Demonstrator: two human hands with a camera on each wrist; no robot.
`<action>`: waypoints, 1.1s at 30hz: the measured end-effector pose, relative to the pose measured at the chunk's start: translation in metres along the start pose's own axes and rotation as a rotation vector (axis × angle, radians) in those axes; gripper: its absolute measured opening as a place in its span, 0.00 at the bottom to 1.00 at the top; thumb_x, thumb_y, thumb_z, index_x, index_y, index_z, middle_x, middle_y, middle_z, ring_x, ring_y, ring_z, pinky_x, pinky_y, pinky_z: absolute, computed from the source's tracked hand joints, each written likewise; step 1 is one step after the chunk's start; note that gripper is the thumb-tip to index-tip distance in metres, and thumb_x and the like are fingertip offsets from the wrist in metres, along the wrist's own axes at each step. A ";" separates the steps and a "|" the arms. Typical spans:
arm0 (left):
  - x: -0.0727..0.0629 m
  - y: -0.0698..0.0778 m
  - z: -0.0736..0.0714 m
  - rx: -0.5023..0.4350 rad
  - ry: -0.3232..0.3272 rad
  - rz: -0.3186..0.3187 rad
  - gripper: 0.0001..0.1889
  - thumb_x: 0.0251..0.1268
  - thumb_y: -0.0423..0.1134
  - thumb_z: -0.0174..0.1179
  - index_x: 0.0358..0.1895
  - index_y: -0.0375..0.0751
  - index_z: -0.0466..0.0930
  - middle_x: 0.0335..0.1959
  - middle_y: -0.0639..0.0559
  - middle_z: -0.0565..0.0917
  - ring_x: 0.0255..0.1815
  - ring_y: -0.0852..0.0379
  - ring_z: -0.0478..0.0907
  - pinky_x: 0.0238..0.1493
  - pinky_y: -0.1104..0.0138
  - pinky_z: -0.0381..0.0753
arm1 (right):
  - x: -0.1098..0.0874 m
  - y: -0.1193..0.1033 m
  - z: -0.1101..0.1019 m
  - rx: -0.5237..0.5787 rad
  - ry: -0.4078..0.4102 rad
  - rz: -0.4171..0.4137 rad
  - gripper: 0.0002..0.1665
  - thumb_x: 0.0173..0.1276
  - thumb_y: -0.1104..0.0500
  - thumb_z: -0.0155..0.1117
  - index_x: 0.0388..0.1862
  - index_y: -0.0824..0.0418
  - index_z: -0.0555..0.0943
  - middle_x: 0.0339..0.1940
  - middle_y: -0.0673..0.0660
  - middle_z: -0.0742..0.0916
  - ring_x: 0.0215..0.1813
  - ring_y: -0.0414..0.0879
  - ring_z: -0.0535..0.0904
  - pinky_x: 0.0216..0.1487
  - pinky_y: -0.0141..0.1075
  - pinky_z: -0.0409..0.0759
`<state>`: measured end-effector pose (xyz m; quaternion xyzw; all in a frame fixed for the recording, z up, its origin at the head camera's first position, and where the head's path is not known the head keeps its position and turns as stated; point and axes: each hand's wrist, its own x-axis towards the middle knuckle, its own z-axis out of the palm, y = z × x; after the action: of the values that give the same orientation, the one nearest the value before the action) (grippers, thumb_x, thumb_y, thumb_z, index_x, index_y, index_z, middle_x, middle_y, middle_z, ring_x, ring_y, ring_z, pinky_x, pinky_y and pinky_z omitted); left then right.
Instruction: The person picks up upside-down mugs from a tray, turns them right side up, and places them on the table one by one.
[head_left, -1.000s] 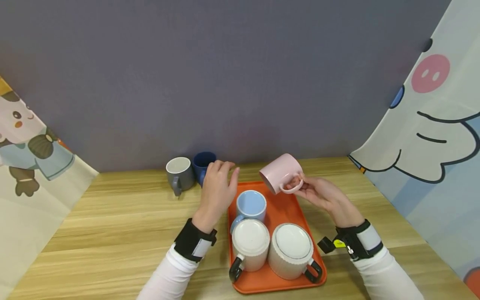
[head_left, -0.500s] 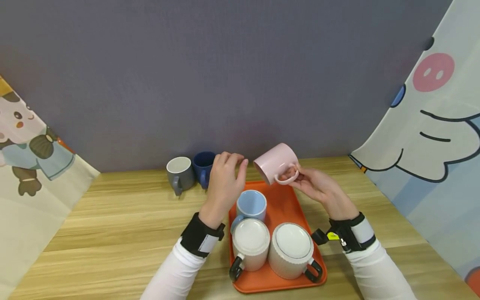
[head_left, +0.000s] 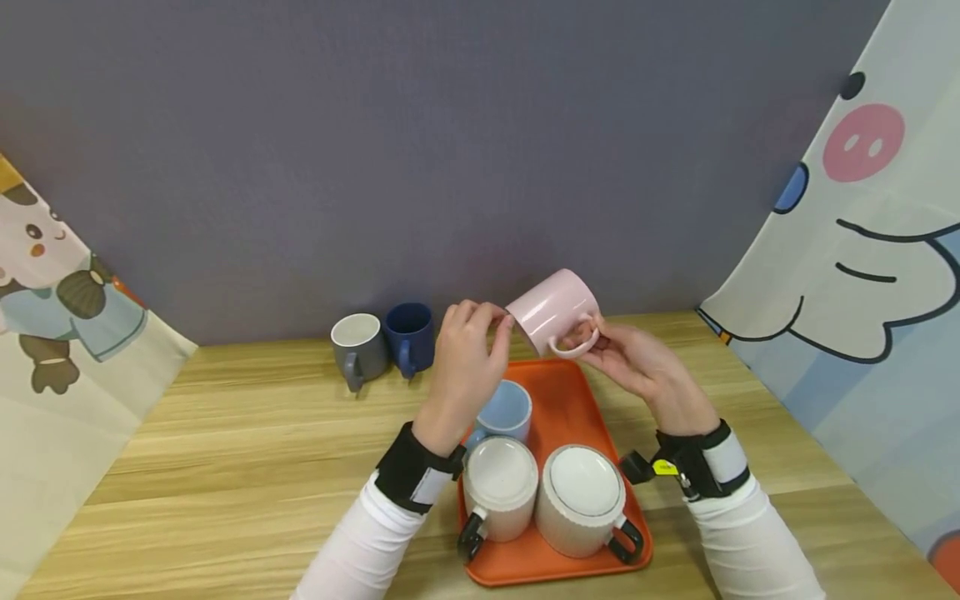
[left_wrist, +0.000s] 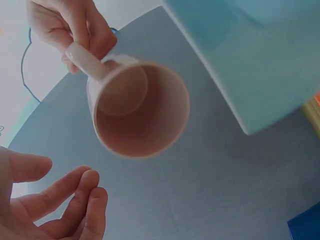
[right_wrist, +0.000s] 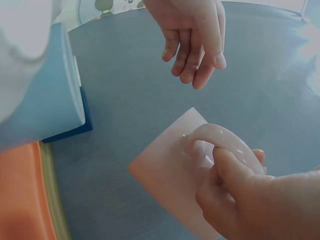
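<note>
By its handle, my right hand point(head_left: 645, 371) grips a pink mug point(head_left: 552, 310), held tilted above the far end of the orange tray point(head_left: 555, 387). Its mouth points down to the left; the left wrist view shows the bare inside of the pink mug point(left_wrist: 142, 107). My left hand point(head_left: 468, 362) hovers beside the rim, fingers loosely bent and holding nothing. Both wrist views show a gap between that left hand point(right_wrist: 192, 42) and the mug. Below it on the tray stands a light blue mug point(head_left: 506, 411), mouth up, partly hidden by the left hand.
Two whitish mugs with black handles, one at the left point(head_left: 501, 483) and one at the right point(head_left: 582, 500), sit upside down on the tray's near end. A grey mug point(head_left: 360, 352) and a dark blue mug point(head_left: 410, 337) stand upright near the grey back panel point(head_left: 465, 167).
My right hand has raised the pink mug and shifted it slightly left. My left hand has moved right and away from me, from near the dark blue mug to beside the pink mug's rim.
</note>
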<state>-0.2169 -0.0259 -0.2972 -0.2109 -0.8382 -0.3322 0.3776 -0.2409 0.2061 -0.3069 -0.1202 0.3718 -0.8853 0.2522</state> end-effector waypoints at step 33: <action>0.013 0.032 -0.003 -0.033 0.020 0.008 0.09 0.67 0.39 0.56 0.32 0.38 0.82 0.28 0.48 0.79 0.31 0.53 0.72 0.33 0.67 0.71 | 0.007 -0.005 0.032 0.203 -0.136 -0.096 0.15 0.78 0.62 0.35 0.60 0.65 0.55 0.39 0.60 0.75 0.44 0.48 0.75 0.58 0.38 0.76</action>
<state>-0.2041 -0.0048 -0.2732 -0.2169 -0.8279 -0.3467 0.3838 -0.2361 0.1864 -0.2811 -0.1715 0.2563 -0.9191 0.2451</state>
